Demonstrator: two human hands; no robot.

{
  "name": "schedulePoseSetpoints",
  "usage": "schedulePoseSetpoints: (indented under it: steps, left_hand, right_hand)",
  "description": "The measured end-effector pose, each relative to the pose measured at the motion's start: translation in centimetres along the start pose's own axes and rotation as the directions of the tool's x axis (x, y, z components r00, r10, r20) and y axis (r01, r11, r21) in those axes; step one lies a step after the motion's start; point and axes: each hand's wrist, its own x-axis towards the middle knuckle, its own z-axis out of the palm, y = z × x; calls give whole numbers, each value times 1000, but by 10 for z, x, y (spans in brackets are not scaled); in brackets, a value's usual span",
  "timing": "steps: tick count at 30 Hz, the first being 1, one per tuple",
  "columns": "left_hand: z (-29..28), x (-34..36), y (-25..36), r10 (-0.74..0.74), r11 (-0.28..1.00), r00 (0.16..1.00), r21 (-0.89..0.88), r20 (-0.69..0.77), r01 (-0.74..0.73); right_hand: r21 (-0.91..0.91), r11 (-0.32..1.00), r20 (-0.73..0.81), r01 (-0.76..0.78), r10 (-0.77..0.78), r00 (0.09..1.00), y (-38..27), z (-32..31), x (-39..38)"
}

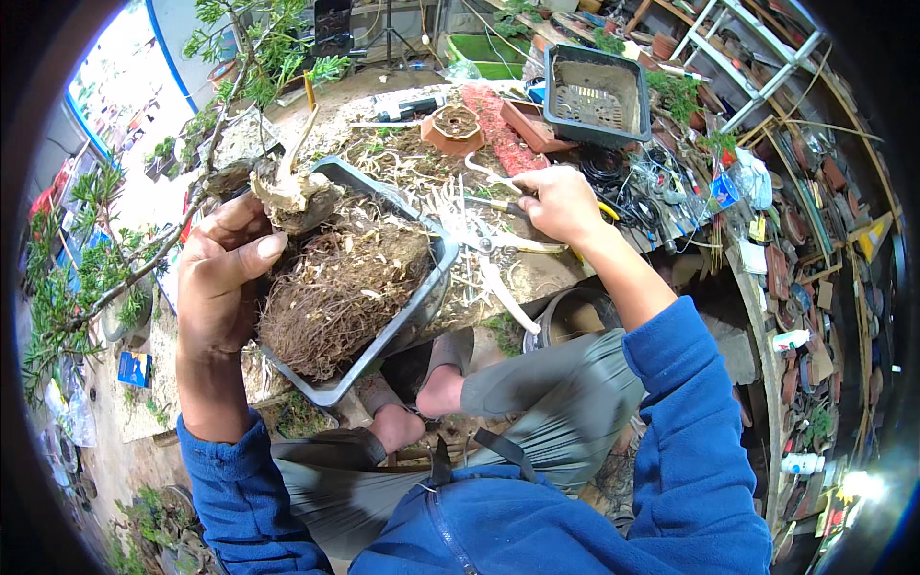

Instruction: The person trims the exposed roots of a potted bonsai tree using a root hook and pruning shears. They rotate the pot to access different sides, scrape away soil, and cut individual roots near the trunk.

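My left hand (pixel 225 264) is closed around the bare, pale trunk base (pixel 292 196) of a small juniper tree, thumb toward me. Its leafy branches (pixel 105 192) spread out at the left. Below the trunk, a matted root ball (pixel 345 292) sits tilted in a grey-blue plastic tray (pixel 369 359). My right hand (pixel 565 203) is closed on a slim hand tool (pixel 494 202) with a metal shaft; the fingers hide its grip. A curved pale piece (pixel 484 168) reaches the same fingers. Just nearer me lie open pruning shears (pixel 487 244) with pale handles.
Soil and pale shavings cover the worktop around a brown octagonal pot (pixel 454 127). Behind my right hand stand a dark mesh-bottomed tray (pixel 596 94) and a reddish rectangular pot (pixel 537 126). Black cables (pixel 628 177) lie right of it. Shelves of pots line the right side.
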Motion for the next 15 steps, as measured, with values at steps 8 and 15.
schedulePoseSetpoints:
  steps: [8,15]
  left_hand:
    - [-2,-2,7,-70,996,996,-54,49,73]
    - [1,-4,4,-23,999,999,-40,48,25]
  right_hand:
    - [-196,941,76,276,-266,961,-28,4,0]
    - [-128,987,100,97,-85,991,-26,1,20]
